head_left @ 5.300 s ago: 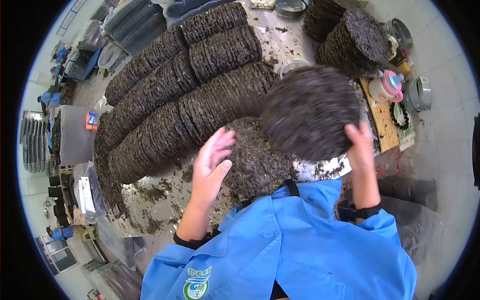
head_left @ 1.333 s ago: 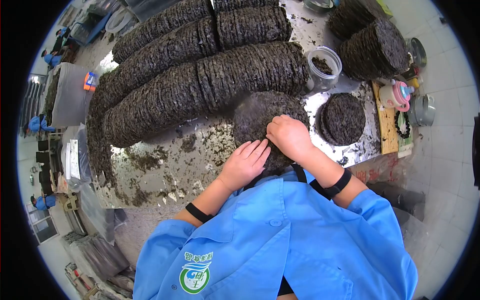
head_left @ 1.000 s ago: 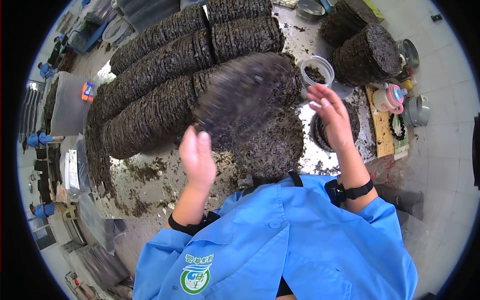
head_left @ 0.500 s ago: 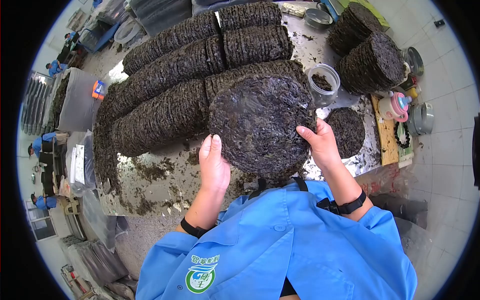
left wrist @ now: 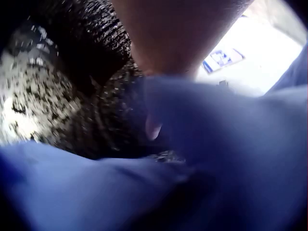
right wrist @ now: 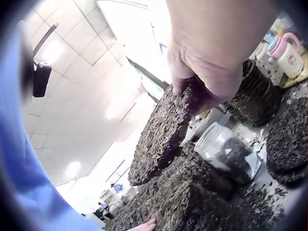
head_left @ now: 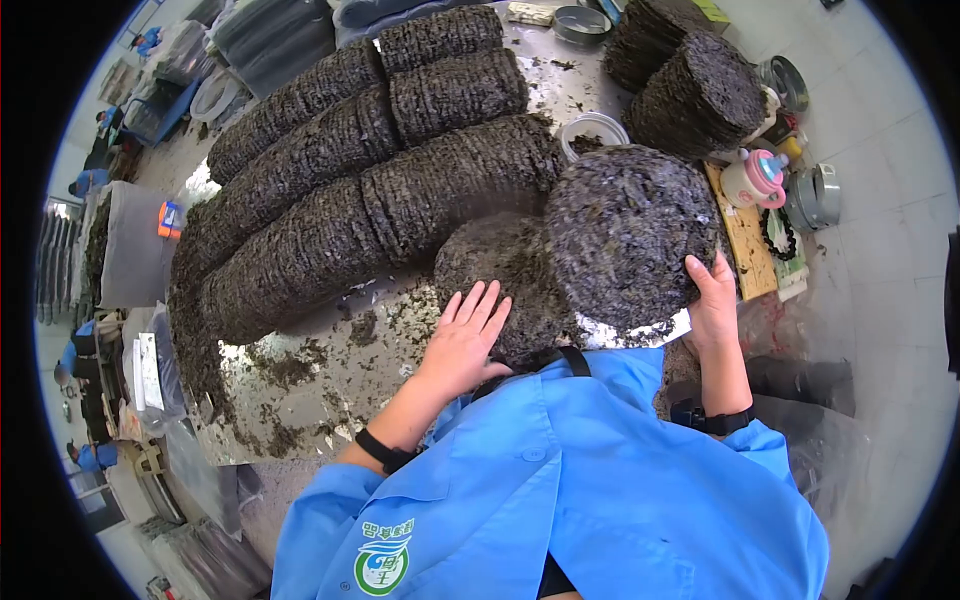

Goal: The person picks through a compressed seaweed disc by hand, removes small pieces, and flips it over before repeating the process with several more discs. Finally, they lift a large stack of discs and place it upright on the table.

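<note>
A round, dark sheet of dried seaweed (head_left: 632, 240) is held up over the table, tilted, with its broad face toward the head camera. My right hand (head_left: 712, 300) pinches it at the right edge, thumb in front; in the right wrist view the sheet (right wrist: 161, 132) hangs below the right hand (right wrist: 207, 67). My left hand (head_left: 465, 345) lies with spread fingers on a round seaweed pile (head_left: 490, 260) in front of my body. The left wrist view is mostly blurred blue sleeve (left wrist: 226, 139), with part of the hand showing above it.
Long rows of stacked seaweed rounds (head_left: 380, 210) fill the left of the metal table (head_left: 320, 400). A clear jar (right wrist: 226, 149) with seaweed scraps stands behind the held sheet. Further right are upright stacks (head_left: 700, 95), a pink-handled cup (head_left: 755, 178) and a wooden board (head_left: 737, 235).
Half a second ago both hands held a seaweed sheet in front of me. Now the left hand rests on the pile, and the right hand alone holds a sheet further right.
</note>
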A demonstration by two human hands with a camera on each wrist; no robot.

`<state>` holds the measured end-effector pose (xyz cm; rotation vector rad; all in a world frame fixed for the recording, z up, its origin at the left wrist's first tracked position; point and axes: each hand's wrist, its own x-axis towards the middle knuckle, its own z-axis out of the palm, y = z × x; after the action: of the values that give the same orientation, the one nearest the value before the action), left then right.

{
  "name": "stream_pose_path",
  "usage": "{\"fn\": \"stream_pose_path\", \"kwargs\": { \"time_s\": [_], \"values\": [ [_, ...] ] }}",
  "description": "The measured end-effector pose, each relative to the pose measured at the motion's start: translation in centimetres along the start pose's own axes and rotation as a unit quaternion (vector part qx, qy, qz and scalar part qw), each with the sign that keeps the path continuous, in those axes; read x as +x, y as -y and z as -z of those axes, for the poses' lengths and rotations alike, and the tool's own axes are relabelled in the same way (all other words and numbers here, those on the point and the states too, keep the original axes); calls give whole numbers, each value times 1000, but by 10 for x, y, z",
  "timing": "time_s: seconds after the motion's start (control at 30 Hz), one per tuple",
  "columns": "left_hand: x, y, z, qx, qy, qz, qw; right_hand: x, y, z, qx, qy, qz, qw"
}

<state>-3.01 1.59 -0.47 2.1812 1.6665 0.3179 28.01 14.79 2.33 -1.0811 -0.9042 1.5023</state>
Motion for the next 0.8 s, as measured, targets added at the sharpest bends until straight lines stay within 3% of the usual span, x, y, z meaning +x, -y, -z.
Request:
{"fn": "stream_pose_path", "kwargs": {
  "time_s": [0.07,0.2,0.27,0.3,0.4,0.47,0.53,0.57,0.6,0.63,0.67,0.73,0.77,0.8],
  "values": [
    [2,11,-10,130,26,-33,991,5,2,21,15,-23,3,1000],
    [5,11,3,100,30,-52,993,27,-41,98,-15,-109,-38,993],
    [6,14,6,98,28,-55,993,44,-84,143,-265,-263,-57,926],
    [7,15,7,88,33,-59,994,52,-110,171,-341,-246,-24,907],
    [5,16,7,76,37,-66,994,33,-100,99,-392,-122,44,911],
    [4,16,11,79,34,-76,993,26,-86,49,-381,-3,21,924],
    [4,14,18,81,28,-60,995,15,-74,-1,-291,79,-3,953],
    [5,10,29,74,-31,-53,995,15,-73,-16,-258,113,3,959],
    [3,9,37,75,-31,-54,995,13,-72,-29,-225,148,7,963],
    [-1,11,44,-45,-149,-12,988,8,-57,-48,-214,173,5,962],
    [-5,13,49,-163,-263,29,950,6,-50,-62,-211,176,7,962],
    [-17,15,50,-340,-341,137,866,2,-42,-86,-96,231,-27,968],
    [-14,14,49,-511,-371,128,765,0,-37,-99,-56,234,-45,970],
    [-10,9,46,-662,-387,113,632,-1,-35,-107,-55,237,-44,969]
  ]
}}
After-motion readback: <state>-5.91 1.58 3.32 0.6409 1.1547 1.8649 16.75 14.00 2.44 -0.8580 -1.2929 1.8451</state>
